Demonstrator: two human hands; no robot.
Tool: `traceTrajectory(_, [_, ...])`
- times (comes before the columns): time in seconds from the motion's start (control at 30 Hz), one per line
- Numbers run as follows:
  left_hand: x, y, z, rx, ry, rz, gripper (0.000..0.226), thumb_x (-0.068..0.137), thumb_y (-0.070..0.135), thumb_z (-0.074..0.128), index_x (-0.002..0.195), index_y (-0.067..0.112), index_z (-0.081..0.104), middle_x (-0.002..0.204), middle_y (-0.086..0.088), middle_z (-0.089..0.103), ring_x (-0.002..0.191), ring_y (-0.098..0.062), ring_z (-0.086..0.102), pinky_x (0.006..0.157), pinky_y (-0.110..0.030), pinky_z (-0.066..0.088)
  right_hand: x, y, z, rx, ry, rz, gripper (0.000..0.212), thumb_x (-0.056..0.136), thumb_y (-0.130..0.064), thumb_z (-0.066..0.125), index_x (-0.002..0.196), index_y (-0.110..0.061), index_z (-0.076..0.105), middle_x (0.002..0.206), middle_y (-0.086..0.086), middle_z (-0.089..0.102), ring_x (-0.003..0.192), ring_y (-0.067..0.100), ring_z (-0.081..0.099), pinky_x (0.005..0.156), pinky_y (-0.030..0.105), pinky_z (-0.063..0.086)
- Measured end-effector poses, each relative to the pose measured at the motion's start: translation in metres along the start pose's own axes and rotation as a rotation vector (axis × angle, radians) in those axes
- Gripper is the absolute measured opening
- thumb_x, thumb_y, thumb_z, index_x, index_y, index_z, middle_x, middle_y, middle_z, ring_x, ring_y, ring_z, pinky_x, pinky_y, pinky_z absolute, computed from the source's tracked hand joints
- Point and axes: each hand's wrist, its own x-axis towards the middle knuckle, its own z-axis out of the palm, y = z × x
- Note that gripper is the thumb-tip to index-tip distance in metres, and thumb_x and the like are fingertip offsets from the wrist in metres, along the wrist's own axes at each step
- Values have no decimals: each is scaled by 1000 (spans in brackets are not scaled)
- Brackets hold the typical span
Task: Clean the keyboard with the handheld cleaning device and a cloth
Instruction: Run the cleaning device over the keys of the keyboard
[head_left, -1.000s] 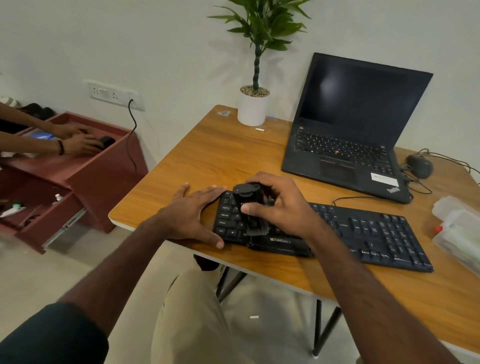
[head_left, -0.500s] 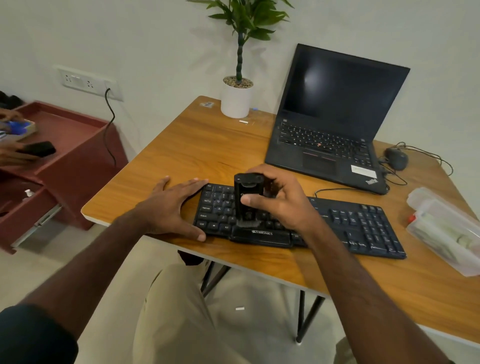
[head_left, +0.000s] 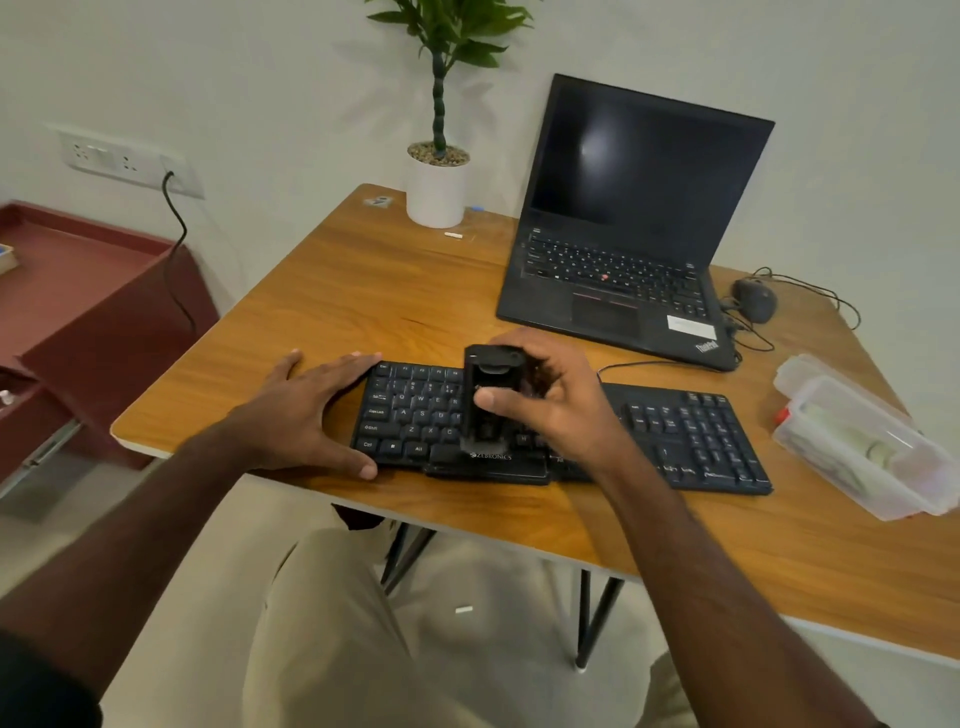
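on the wooden table (head_left: 363, 291), near its front edge, the right hand (head_left: 550, 405) grips the black cleaning device (head_left: 491, 400) upright on the keyboard (head_left: 691, 431), while the left hand (head_left: 306, 410) lies open, bracing the keyboard's left end.

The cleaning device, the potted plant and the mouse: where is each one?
Cleaning device (head_left: 488, 400): head view, middle of its black body.
Potted plant (head_left: 435, 195): head view, white pot's wall.
Mouse (head_left: 756, 300): head view, its rounded back.
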Motion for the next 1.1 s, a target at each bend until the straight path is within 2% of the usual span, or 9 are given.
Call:
traceTrajectory(0.13, [-1,2,-2,-4,-8,-2,140,41,104,52,157,46,-1,167,8,15,149,-1,9,122,-42,-17,4,6,33,-44,-78,22,32,81,-5,81,111,-5,69,102,-2,68,95,15,66,80,31,54])
traceTrajectory(0.27, [-2,2,-3,-7,-13,-6,141,40,104,52,157,46,-1,168,6,13,152,-8,11,122,-42,-17,-7,9,9,-64,-72,53,31,81,-2,81,110,-2,69,101,5,69,93,21,67,81,33,54])
traceTrajectory(0.4, [0,2,-2,2,-11,-13,141,39,104,51,157,46,-1,167,7,13,152,-9,12,122,-41,-17,-22,8,-38,-99,-46,57,30,81,-10,81,106,3,69,98,19,67,87,38,66,74,54,55])
traceTrajectory(0.47, [0,3,-2,3,-8,-17,141,39,105,50,157,47,-1,168,7,13,152,-10,12,122,-41,-17,-24,9,-46,-85,1,36,31,81,-16,80,103,2,69,96,19,66,84,40,64,72,58,53])
traceTrajectory(0.57, [-1,4,-2,4,-13,-17,140,39,105,50,156,48,-2,168,7,13,152,-10,12,122,-40,-17,-19,9,-33,-16,87,-6,33,80,-16,79,103,5,66,95,21,65,86,41,63,73,56,52])
traceTrajectory(0.67, [-2,5,-4,-2,-16,-15,141,39,105,50,157,46,0,167,8,14,151,-7,11,122,-41,-16,-14,9,-8,-41,76,-15,30,80,-5,82,106,0,67,97,8,67,89,21,65,78,35,53])
traceTrajectory(0.73, [-2,6,-4,-4,-23,-19,142,38,105,50,157,45,0,167,8,14,152,-7,11,122,-41,-16,-16,12,-1,-48,33,7,30,80,1,80,107,-2,68,99,6,67,90,16,65,80,29,52])
traceTrajectory(0.97, [-2,7,-4,-5,-20,-25,143,37,105,50,157,46,1,167,8,13,152,-10,11,122,-39,-17,-41,8,-48,-95,30,70,29,82,2,77,110,6,67,100,6,68,90,15,68,78,25,54])
traceTrajectory(1.1, [-2,7,-5,-2,-21,-28,144,37,106,49,157,45,1,168,7,13,151,-7,9,122,-40,-17,-51,5,-71,-148,110,34,35,82,-21,79,108,0,68,101,12,69,91,28,68,76,39,57])
